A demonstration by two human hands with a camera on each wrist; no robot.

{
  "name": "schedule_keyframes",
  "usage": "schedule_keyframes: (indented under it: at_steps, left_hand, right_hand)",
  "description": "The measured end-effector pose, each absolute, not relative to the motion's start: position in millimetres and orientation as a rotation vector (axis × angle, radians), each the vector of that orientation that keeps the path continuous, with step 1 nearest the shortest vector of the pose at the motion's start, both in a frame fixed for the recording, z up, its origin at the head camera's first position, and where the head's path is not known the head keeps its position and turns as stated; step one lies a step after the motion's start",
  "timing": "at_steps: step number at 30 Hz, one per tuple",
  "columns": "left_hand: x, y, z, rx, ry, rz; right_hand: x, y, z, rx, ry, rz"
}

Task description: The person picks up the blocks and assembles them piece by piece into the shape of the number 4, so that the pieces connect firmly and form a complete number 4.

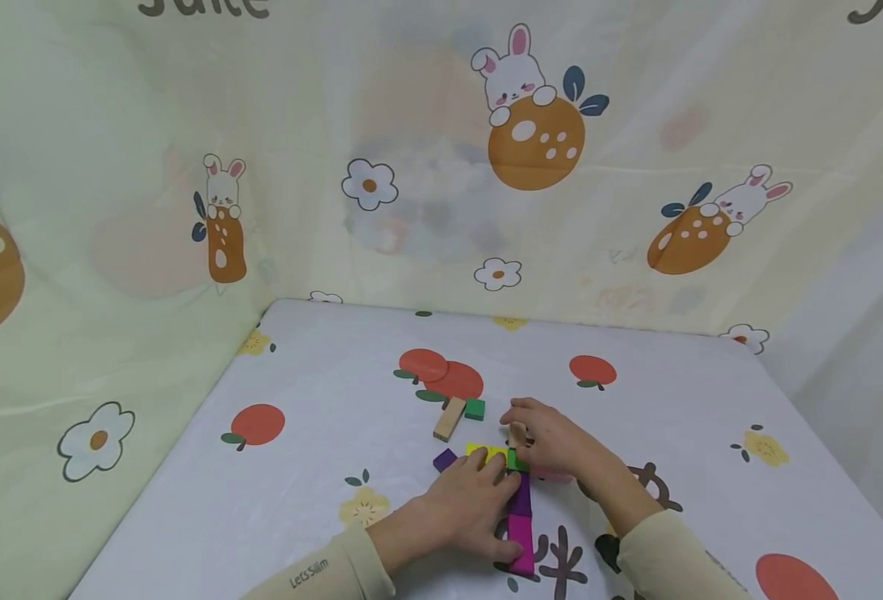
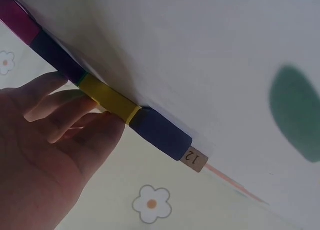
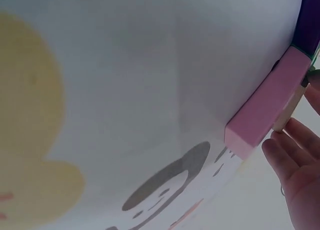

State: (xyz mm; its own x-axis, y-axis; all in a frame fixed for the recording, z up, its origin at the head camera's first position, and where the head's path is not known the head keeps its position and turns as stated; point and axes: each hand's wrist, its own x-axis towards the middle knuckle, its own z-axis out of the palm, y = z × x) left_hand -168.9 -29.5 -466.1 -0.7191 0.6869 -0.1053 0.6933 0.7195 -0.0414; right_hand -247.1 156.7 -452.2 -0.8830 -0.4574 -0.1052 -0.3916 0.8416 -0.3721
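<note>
Small coloured blocks make a connected arrangement on the table. A magenta block [image 1: 521, 543] lies nearest, then a purple block [image 1: 520, 497] and a green block [image 1: 516, 460]. From there a yellow block [image 1: 479, 449] extends left and a pink block [image 3: 270, 102] right. My left hand [image 1: 460, 507] lies over this corner, fingers spread, fingertips touching the yellow and purple blocks, thumb beside the magenta one. With fingers and thumb, my right hand [image 1: 557, 437] holds a plain wooden block [image 1: 516, 434] just beyond the green block. The right fingers partly hide it.
Farther back lie another plain wooden block [image 1: 449, 419] and a green block [image 1: 475, 409], close together. A loose-angled purple block [image 1: 445, 459] lies left of the yellow one. The table has a fruit-printed white cloth [image 1: 321, 375], with a patterned curtain [image 1: 411, 108] behind.
</note>
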Motion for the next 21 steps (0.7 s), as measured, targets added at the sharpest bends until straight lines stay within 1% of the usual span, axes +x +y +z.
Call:
schedule_keyframes:
  at_steps: [6, 14, 21]
  left_hand:
    - [-169, -29, -466, 1.151, 2.848, -0.132]
    - [-169, -29, -468, 1.166, 2.85, -0.126]
    - [-169, -29, -466, 1.156, 2.838, -0.123]
  right_hand:
    - [-248, 159, -457, -0.72, 2.839, -0.54]
    - [-242, 158, -460, -0.653, 2.83, -0.591]
    - [-233, 159, -459, -0.671, 2.862, -0.583]
